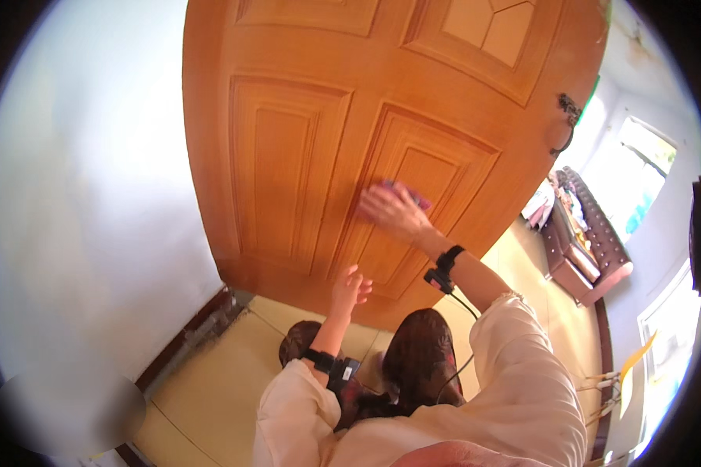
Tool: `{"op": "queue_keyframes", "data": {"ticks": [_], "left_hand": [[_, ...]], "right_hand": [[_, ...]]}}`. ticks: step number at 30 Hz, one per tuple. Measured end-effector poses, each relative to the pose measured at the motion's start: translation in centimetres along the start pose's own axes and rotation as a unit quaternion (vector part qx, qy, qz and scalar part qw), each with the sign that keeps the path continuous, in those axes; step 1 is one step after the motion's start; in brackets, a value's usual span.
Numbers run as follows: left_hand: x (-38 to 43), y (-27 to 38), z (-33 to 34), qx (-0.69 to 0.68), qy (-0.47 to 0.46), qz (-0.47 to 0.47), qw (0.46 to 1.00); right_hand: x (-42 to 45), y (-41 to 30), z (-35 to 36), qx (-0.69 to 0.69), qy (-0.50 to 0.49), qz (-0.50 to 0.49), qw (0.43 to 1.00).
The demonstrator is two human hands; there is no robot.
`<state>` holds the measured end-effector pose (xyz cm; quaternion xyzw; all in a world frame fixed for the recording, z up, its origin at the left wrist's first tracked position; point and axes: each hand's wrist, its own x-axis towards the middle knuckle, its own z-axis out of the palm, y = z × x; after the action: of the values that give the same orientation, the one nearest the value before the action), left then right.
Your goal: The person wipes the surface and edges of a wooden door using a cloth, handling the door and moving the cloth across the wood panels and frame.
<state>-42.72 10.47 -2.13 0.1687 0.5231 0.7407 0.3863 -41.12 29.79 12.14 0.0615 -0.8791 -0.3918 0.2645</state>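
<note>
My right hand (pixel 394 211) presses a reddish-purple cloth (pixel 422 202) against a brown wooden door (pixel 350 146). Hand and cloth lie over the inner left side of the door's lower right raised panel (pixel 438 157), and motion blurs them. Much of the cloth is hidden under the palm and fingers. Lower down, my left hand (pixel 350 289) hangs in front of the door's bottom part with its fingers loosely curled and apart, holding nothing. Each wrist wears a black strap with a small device, and a cable runs from the right one.
A dark metal door handle (pixel 566 122) sits at the door's right edge. On the left stands a white wall (pixel 111 175) with a dark baseboard (pixel 187 333). Beyond the door, a brown tufted sofa (pixel 590 245) bears clothes. Pale tiles (pixel 210 385) cover the floor.
</note>
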Motion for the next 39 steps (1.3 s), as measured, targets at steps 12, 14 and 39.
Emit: {"op": "queue_keyframes", "data": {"ticks": [12, 14, 39], "left_hand": [[0.1, -1.9, -0.2, 0.104, 0.038, -0.056, 0.992], [-1.0, -2.4, -0.6, 0.143, 0.022, -0.053, 0.988], [-2.5, -2.9, -1.4, 0.619, -0.019, 0.232, 0.750]], "right_hand": [[3.0, 14.2, -8.5, 0.015, 0.249, 0.132, 0.959], [3.0, 13.9, -8.5, 0.025, 0.260, 0.140, 0.955], [19.8, 9.5, -9.2, -0.039, 0.476, 0.078, 0.875]]}}
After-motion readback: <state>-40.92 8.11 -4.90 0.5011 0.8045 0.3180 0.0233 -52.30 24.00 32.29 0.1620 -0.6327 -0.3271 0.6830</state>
